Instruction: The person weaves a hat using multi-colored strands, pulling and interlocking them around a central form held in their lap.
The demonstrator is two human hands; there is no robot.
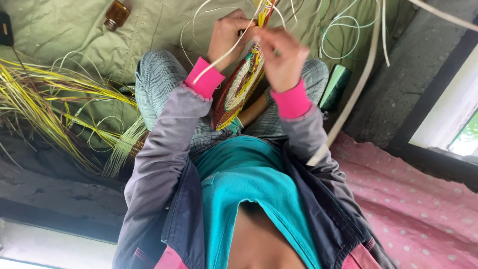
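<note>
Head view, looking down the wearer's own body toward the lap. The left hand [226, 37] and the right hand [281, 60] meet at the upper rim of a coiled woven disc [239, 92], a flat oval of concentric rings in cream, yellow, red and green; the disc stands on edge between the knees, resting against the checked trousers [154, 84], its lower end near the teal shirt [249, 184]. The fingers of the left hand are curled closed about the rim of the disc and a pale strand [219, 62] that runs down past the pink cuff [205, 78]; the fingers of the right hand are bent and pinched together at the same point of the rim, though motion blur hides exactly what lies between them. A tuft of yellow and red strands [265, 12] rises from the working point above both hands.

A green cloth [64, 30] covers the floor beneath the legs; at its left edge lies a loose bundle of yellow and green straw [45, 107], well apart from the hands; near its upper left corner lies a brown glass bottle [117, 14]. A dark green cylinder [336, 85] rests just beside the right knee; a pale cane [348, 99] curves past it; a pink dotted cloth [413, 209] lies at the lower right.
</note>
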